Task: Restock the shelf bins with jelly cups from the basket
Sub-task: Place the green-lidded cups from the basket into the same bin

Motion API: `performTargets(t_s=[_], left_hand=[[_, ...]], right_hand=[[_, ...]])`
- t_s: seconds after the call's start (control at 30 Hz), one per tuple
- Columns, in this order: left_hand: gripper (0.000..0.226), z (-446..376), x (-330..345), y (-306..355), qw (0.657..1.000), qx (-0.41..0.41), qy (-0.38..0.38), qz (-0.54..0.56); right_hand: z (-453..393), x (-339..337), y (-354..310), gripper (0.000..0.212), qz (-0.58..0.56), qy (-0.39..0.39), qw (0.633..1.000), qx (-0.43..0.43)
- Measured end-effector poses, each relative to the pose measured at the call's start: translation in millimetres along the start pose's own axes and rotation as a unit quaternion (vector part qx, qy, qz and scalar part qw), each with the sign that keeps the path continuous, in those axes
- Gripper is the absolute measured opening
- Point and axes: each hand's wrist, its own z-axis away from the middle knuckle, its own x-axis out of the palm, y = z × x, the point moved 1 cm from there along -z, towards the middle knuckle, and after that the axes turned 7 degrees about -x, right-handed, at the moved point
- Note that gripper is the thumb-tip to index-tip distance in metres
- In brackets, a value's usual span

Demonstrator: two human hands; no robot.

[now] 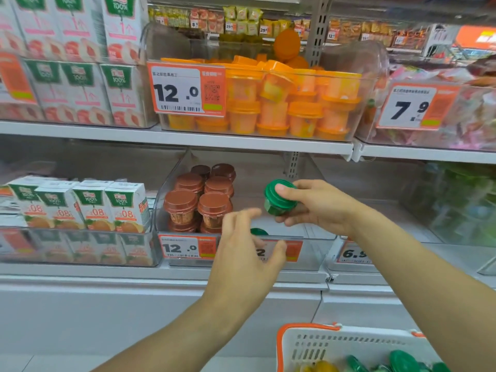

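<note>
My right hand [316, 208] grips a green jelly cup [279, 198], thumb on its lid, above the clear lower shelf bin [316, 253]. Brown jelly cups [200, 200] are stacked in that bin's left half; another green cup [259, 232] lies low in it, partly hidden by my left hand [245, 255]. That hand hovers in front of the bin with fingers spread and loosely bent, holding nothing. The white basket with an orange rim [306, 342] sits at the bottom right, holding green cups [402, 359] and a yellow one [322, 366].
The upper shelf bin [268, 103] is packed with orange jelly cups behind a 12.0 price tag [185, 89]. Juice cartons [88, 202] fill the bins to the left. More clear bins with snacks stand to the right, tagged 7.9 [413, 107].
</note>
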Motion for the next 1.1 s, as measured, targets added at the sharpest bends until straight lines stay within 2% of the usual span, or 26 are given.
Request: performTargets(t_s=[0.07,0.13,0.3,0.47,0.6,0.7,0.93,1.1], left_hand=[[0.059,7.2,4.0,-4.0,0.994,-0.010,-0.052,-0.092],[0.067,13.3,10.5,-11.0,0.983,-0.025,-0.092,-0.155],[0.078,16.0,13.0,-17.0,0.964,-0.030,-0.099,-0.245],[0.069,17.2,10.6,-13.4,0.966,-0.014,-0.086,-0.245],[0.064,17.2,8.9,-12.9,0.969,-0.008,-0.096,-0.230],[0.061,15.3,9.6,-14.5,0.964,-0.014,-0.122,-0.234],[0.049,16.2,22.1,-10.1,0.953,-0.012,-0.184,-0.242],[0.046,16.9,29.8,-15.4,0.944,-0.018,-0.210,-0.254]], right_hand=[[-27.7,-0.2,15.0,0.055,0.049,0.054,0.996,0.052],[-51.6,3.4,32.5,0.060,0.147,0.056,0.981,0.109],[-85.7,18.2,58.0,0.045,0.145,0.045,0.974,0.170],[-93.9,28.3,66.7,0.042,0.164,0.011,0.959,0.231],[-86.6,27.4,60.9,0.041,0.126,-0.036,0.953,0.275],[-84.0,27.1,62.5,0.049,0.102,-0.056,0.948,0.296],[-86.0,36.8,62.8,0.049,0.133,-0.069,0.944,0.293],[-85.2,34.9,57.5,0.044,0.145,-0.061,0.954,0.255]])
